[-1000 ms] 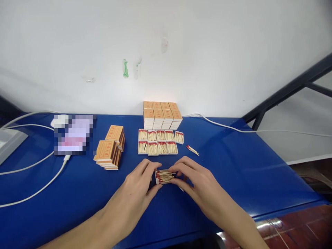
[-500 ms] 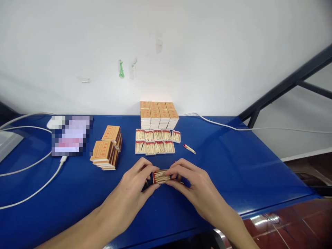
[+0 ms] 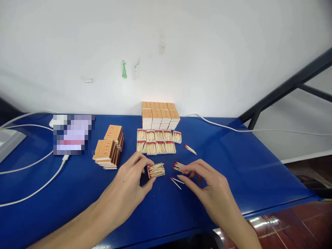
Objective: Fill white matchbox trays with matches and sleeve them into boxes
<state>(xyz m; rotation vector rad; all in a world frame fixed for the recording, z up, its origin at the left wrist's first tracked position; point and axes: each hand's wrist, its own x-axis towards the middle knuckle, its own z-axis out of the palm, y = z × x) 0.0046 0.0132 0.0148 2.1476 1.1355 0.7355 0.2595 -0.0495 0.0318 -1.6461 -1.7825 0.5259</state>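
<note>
My left hand (image 3: 138,178) grips a small white matchbox tray (image 3: 163,174) by its left end, thumb in front and fingers behind. Red-headed matches (image 3: 156,170) fill the tray, some lying askew over the rim. To the right, my right hand (image 3: 204,180) hovers at a small bunch of loose matches (image 3: 177,166), its thumb and forefinger a little apart. Just below the bunch lie a couple of stray matches (image 3: 176,183), near the thumb tip. The other fingers of my right hand are partly hidden.
Beyond my hands stand two rows of filled match trays (image 3: 156,147), backed by stacked matchboxes (image 3: 160,116) against the wall. More stacked matchboxes (image 3: 105,150) are at left. A few matches (image 3: 190,149) lie right of the trays. White cables (image 3: 55,180) cross the blue table (image 3: 233,166).
My right hand has left the tray and moved right to the loose matches, uncovering them. My left hand still has the tray, now shifted slightly left and up and tilted.
</note>
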